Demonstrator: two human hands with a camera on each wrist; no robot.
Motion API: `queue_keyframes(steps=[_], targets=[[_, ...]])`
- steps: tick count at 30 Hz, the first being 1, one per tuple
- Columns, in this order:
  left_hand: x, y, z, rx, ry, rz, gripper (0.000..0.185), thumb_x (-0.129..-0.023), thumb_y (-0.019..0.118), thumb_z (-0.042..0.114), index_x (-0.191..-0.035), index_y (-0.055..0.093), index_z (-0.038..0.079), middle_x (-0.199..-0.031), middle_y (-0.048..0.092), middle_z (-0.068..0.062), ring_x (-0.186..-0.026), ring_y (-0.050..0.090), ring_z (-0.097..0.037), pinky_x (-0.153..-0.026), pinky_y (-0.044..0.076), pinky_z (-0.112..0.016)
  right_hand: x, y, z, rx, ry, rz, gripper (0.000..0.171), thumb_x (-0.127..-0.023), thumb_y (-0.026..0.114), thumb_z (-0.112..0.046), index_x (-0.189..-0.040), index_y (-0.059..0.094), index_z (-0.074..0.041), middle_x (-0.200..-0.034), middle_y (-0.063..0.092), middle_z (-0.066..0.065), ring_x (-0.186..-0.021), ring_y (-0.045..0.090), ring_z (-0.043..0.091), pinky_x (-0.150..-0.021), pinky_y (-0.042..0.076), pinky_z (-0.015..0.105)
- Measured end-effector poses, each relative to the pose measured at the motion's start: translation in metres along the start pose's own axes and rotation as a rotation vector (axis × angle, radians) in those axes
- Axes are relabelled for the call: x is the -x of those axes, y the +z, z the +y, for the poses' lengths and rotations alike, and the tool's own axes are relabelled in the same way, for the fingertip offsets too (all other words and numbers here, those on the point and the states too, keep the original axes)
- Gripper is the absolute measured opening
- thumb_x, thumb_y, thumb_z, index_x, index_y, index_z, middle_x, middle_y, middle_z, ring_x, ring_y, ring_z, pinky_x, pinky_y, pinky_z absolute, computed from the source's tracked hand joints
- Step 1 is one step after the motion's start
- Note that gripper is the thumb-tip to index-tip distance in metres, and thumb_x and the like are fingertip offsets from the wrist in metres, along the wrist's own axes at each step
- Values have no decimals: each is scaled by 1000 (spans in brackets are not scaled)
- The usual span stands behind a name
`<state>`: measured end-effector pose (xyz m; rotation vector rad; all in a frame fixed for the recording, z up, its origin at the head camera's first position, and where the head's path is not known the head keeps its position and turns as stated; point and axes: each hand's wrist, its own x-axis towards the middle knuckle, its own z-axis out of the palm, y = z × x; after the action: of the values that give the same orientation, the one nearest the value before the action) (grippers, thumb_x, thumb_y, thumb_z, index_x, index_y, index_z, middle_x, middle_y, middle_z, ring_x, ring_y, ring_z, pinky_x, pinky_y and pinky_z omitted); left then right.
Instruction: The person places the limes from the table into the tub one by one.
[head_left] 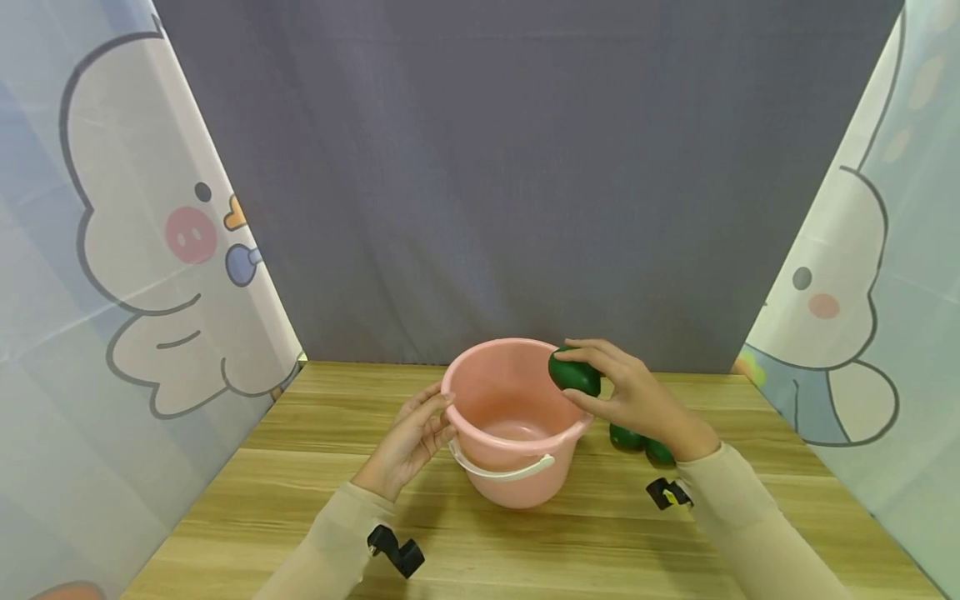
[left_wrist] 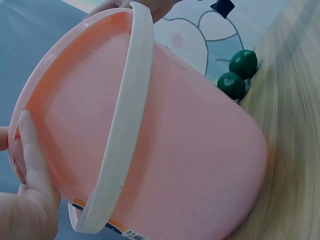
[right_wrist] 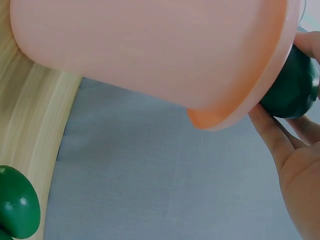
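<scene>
A dark grey curtain [head_left: 510, 183] forms the background, flanked by pale cloths printed with cartoon animals [head_left: 187, 225]. Before it extends a wood-grained table [head_left: 285, 492]. On the table stands a pink plastic bucket [head_left: 517, 483], upright, its mouth facing up. The left hand [head_left: 408, 437], emerging from a cream sleeve [head_left: 322, 542], grips the bucket's rim on the left side. The right hand [head_left: 622, 387] holds a green oval fruit [head_left: 575, 375] between thumb and fingers at the right edge of the bucket's mouth; whether the fruit touches the rim cannot be told. A white handle [head_left: 502, 475] hangs against the bucket's near side. Two more green fruits [head_left: 626, 437] lie on the table to the right of the bucket, touching each other. Smallest are the black wrist mounts [head_left: 396, 550], one at each sleeve.
</scene>
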<state>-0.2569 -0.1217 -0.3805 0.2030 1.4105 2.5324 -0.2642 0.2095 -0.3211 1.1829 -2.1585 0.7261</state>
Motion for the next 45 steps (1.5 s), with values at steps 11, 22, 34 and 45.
queue_keyframes(steps=[11, 22, 34, 45], targets=[[0, 0, 0, 0, 2, 11, 44, -98, 61, 9, -138, 44, 4, -108, 56, -7, -76, 59, -8, -65, 58, -15, -4, 8, 0, -20, -29, 4, 54, -81, 83, -12, -131, 63, -13, -137, 56, 10, -119, 59, 25, -88, 59, 33], [0, 0, 0, -7, 6, 0, 47, -98, 59, 8, -141, 41, 3, -107, 56, -7, -76, 59, -8, -64, 58, -14, -5, 13, 0, -2, -33, 7, 53, -82, 83, -14, -131, 63, -13, -134, 57, 14, -109, 60, 23, -72, 59, 32], [0, 0, 0, -1, 10, -1, 44, -98, 59, 8, -138, 43, 3, -106, 57, -7, -76, 59, -8, -64, 58, -14, -4, 18, 2, -35, -47, -18, 54, -81, 82, -7, -132, 62, -12, -133, 57, 15, -89, 57, 18, -56, 55, 28], [1, -1, 0, -2, 3, -7, 50, -97, 61, 10, -142, 40, 2, -110, 56, -8, -78, 59, -8, -65, 57, -14, -4, 20, 4, -40, -102, 21, 49, -80, 82, -5, -126, 65, -7, -128, 61, 16, -109, 63, 26, -81, 62, 43]])
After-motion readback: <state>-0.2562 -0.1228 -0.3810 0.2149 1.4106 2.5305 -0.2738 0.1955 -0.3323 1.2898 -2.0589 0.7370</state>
